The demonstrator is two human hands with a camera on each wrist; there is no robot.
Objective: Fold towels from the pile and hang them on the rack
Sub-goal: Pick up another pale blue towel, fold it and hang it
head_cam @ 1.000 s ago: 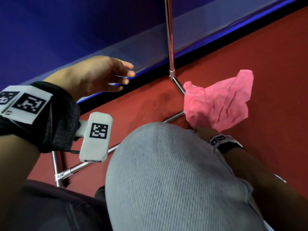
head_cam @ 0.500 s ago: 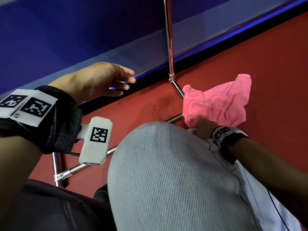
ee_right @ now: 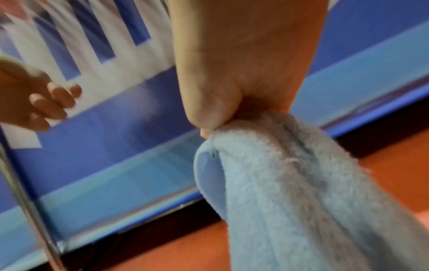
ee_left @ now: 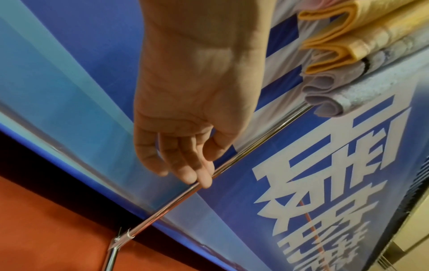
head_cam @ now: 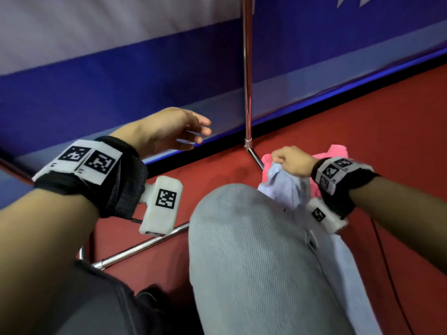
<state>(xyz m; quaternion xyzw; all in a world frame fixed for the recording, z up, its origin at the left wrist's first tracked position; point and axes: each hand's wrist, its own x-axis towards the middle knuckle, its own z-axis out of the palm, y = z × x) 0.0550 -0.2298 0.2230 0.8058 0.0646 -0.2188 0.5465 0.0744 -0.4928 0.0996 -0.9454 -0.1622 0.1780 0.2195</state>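
My right hand (head_cam: 289,160) grips a bunched light blue towel (head_cam: 286,187) and holds it up beside my knee; the right wrist view shows the fist (ee_right: 216,117) closed on the towel (ee_right: 290,183), which hangs down. A pink towel (head_cam: 337,151) lies on the red floor behind that hand, mostly hidden. My left hand (head_cam: 183,131) hovers empty with relaxed fingers (ee_left: 185,170), near the rack's upright metal pole (head_cam: 246,68). Folded yellow and grey towels (ee_left: 343,60) hang on the rack.
My grey-trousered knee (head_cam: 254,250) fills the middle of the head view. The rack's base bars (head_cam: 145,245) run over the red floor (head_cam: 387,117). A blue and white banner (head_cam: 121,56) stands just behind the rack. A thin cable (head_cam: 387,274) trails at the right.
My right hand has risen from the floor, lifting the light blue towel up past my knee. The pink towel stays on the floor. My left hand has barely moved.
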